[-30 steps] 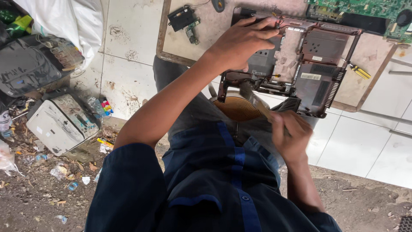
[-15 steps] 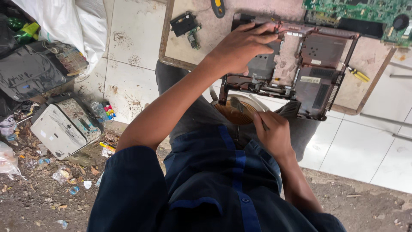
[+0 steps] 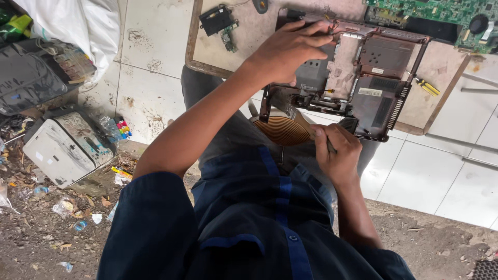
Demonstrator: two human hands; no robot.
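Outdoors on a tiled floor, I sit over a stripped laptop base shell (image 3: pixel 373 88), which lies on a wooden board (image 3: pixel 249 46) in front of my knees with its near edge hanging off toward my lap

My left hand (image 3: pixel 290 52) reaches across to the shell's far left corner, fingers curled and pinching at a small tangle of wires there. My right hand (image 3: pixel 337 153) is closed into a fist at the shell's near edge, gripping a thin tool (image 3: pixel 330 145) of which only a sliver shows, so I cannot tell what kind it is. A ribbed brown disc (image 3: pixel 282 129) sits just under that edge, between my thighs

By the look of it, the stripping is well along. The shell is mostly a bare frame with open bays, a green circuit board (image 3: pixel 441 13) lies apart at the far side of the board, and a small black module (image 3: pixel 218 21) rests well off to the left. A yellow-handled screwdriver (image 3: pixel 428 87) lies just beside the shell's right side, untouched. What seems left is the small stuff: the wires under my left fingers, and whatever bracket or fastener my right hand works on along the near edge. A grimy white printer (image 3: pixel 62 148) sits among litter on the dirt to my left
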